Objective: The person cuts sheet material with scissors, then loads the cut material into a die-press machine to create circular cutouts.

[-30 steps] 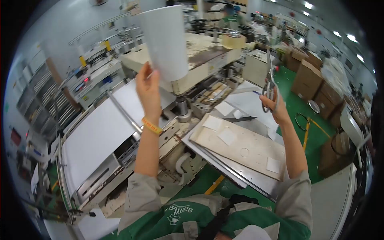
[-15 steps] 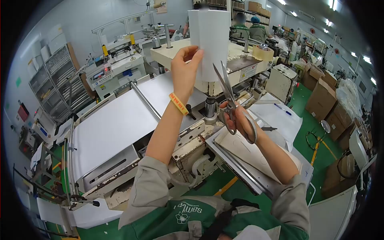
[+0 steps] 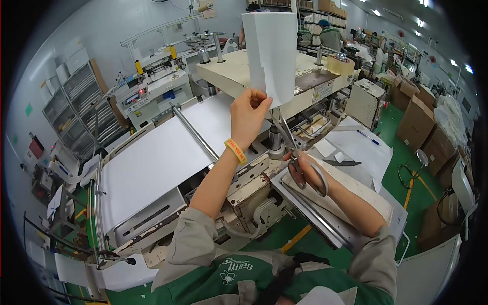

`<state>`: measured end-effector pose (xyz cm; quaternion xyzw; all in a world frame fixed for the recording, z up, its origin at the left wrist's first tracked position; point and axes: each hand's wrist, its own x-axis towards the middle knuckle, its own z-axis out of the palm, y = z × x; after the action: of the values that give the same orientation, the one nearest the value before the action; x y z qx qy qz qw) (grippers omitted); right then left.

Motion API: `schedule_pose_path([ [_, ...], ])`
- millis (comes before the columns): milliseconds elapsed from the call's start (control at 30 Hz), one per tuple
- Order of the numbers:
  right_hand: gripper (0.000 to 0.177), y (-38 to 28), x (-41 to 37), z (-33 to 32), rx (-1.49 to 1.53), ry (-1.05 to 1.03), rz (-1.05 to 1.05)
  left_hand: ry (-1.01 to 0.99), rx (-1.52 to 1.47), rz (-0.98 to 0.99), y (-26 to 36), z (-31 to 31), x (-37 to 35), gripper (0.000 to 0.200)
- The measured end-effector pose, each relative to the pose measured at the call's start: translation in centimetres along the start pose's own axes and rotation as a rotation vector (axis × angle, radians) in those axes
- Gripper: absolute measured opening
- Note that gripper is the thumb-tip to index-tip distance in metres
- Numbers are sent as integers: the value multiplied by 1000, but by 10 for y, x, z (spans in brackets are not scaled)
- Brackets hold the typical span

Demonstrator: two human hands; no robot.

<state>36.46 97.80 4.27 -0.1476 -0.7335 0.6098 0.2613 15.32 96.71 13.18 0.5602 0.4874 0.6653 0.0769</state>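
A folded white sheet of paper (image 3: 278, 56) stands upright in front of me, over the machine's cream-painted top. My left hand (image 3: 249, 116), with a yellow wristband, pinches the sheet's lower edge between thumb and fingertips. Metal scissors (image 3: 285, 136) are in my right hand (image 3: 306, 170), its fingers through the handle loops. Their blades point up and are slightly apart, with the tips right at the sheet's bottom edge, just beside my left thumb.
A large white sheet (image 3: 152, 162) covers the machine bed at left, crossed by a metal bar (image 3: 195, 133). To the right, a side table holds papers, a blue pen (image 3: 367, 137) and a dark pointed tool (image 3: 343, 163). Cardboard boxes (image 3: 416, 127) line the right; people work at the back.
My left hand has slid down from the sheet's side to its lower edge. The scissors have dropped lower, to the sheet's bottom, and their blades are closer together. The view has shifted slightly.
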Motion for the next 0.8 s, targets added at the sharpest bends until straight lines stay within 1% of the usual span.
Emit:
schedule_pose_path([
  [67,47,2,7,5,60,21,34,-3,-9,3,7,2,-7,15],
  [133,48,-2,12,9,98,25,13,49,-44,31,5,1,-12,14],
  [200,61,-7,16,8,14,12,-19,55,-72,29,2,-9,-15,13],
  [267,62,-14,21,9,-73,-30,-45,30,-60,-21,9,-18,-18,13],
  [333,62,-9,31,15,7,-3,-51,28,-91,-39,12,-19,-20,13],
  [400,41,-4,42,19,152,12,-82,44,-133,-55,11,-18,-21,14],
  [533,49,3,57,25,202,46,-95,45,-114,-20,11,-20,-23,15],
  [567,53,5,60,26,219,63,-101,27,-108,-44,10,-21,-23,16],
  [667,54,9,66,31,298,72,-116,20,-190,-55,7,-20,-23,17],
  [700,60,13,69,30,300,48,-117,18,-222,-67,7,-20,-23,17],
  [800,56,12,69,35,275,82,-111,22,-292,-81,4,-20,-23,16],
])
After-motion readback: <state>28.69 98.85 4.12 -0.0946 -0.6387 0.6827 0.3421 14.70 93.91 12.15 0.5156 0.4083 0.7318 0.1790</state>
